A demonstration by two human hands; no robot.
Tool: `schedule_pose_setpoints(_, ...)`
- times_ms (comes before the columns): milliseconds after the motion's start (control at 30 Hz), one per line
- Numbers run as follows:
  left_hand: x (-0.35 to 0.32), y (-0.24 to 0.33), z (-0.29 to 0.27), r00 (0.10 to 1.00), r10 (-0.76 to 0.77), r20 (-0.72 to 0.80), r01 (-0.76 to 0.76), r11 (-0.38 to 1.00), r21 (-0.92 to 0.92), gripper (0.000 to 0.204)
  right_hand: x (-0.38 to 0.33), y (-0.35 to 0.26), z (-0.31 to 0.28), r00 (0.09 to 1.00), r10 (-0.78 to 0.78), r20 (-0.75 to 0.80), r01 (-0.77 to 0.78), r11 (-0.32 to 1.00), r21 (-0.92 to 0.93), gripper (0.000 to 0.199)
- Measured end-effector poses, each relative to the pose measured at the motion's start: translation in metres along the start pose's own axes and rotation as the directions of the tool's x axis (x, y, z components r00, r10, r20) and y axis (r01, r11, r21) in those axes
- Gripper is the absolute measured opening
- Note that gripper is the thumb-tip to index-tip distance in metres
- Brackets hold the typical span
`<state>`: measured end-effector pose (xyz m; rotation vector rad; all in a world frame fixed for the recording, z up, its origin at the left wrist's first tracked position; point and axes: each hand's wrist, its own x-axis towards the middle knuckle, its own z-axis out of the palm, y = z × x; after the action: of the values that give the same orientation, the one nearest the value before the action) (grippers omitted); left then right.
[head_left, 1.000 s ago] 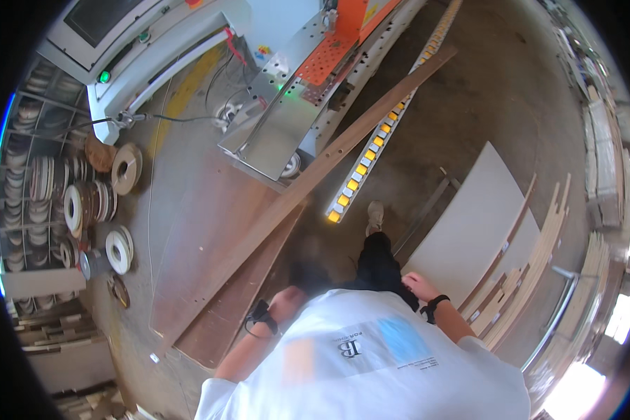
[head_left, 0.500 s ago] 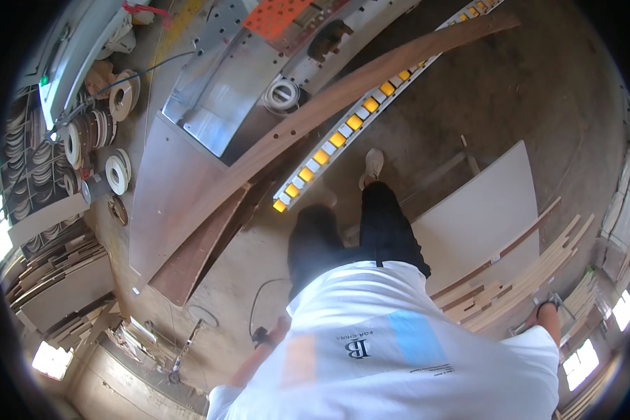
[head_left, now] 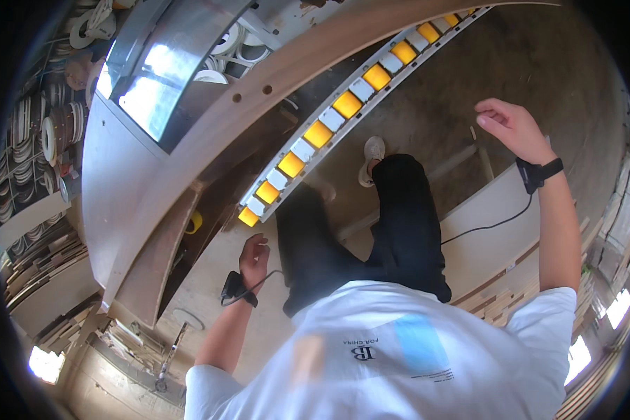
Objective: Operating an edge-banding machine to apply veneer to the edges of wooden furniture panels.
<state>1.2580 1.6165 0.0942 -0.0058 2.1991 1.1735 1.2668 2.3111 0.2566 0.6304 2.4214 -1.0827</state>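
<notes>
My left hand (head_left: 254,253) hangs in front of my hip with its fingers loosely curled and nothing in it; a black wrist device with a thin cable sits on that wrist. It is nearest the lower end of a long brown wooden board (head_left: 210,133). My right hand (head_left: 512,126) is raised out to the right, empty, fingers relaxed and apart, with a black band on the wrist. It hovers above the concrete floor (head_left: 539,63), past a white panel (head_left: 493,227). A rail of yellow and white rollers (head_left: 329,119) runs diagonally ahead of my legs.
A shiny metal machine top (head_left: 157,77) lies beyond the boards. Rolls of edge banding (head_left: 49,136) hang on the left. A yellow tape roll (head_left: 194,222) sits under the board. Stacked wood strips (head_left: 497,304) lie by the white panel at right.
The view has swung closer over the boards and roller rail. My right hand has risen from low at the right edge to up beside the rail. My left hand has come forward.
</notes>
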Motion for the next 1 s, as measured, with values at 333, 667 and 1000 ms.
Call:
schedule_pose_setpoints(333, -0.025, 0.157, -0.015, 0.644, 0.607, -0.466, -0.542, 0.792, 0.282, 0.018, -0.143, 0.076, 0.125, 0.983, 0.186, -0.006, -0.183, 0.961, -0.205, 0.04)
schedule_pose_setpoints(667, 0.064, 0.323, -0.048, 0.242, 0.968, -0.069, -0.585, 0.202, 0.785, 0.03, -0.28, 0.17, 0.273, 0.923, 0.243, -0.298, -0.206, 0.967, 0.151, 0.048)
schedule_pose_setpoints(1000, 0.093, 0.303, -0.094, 0.517, 0.854, 0.058, -0.442, 0.209, 0.872, 0.039, -0.313, 0.225, 0.346, 0.823, 0.38, -0.422, -0.388, 0.919, 0.072, 0.054)
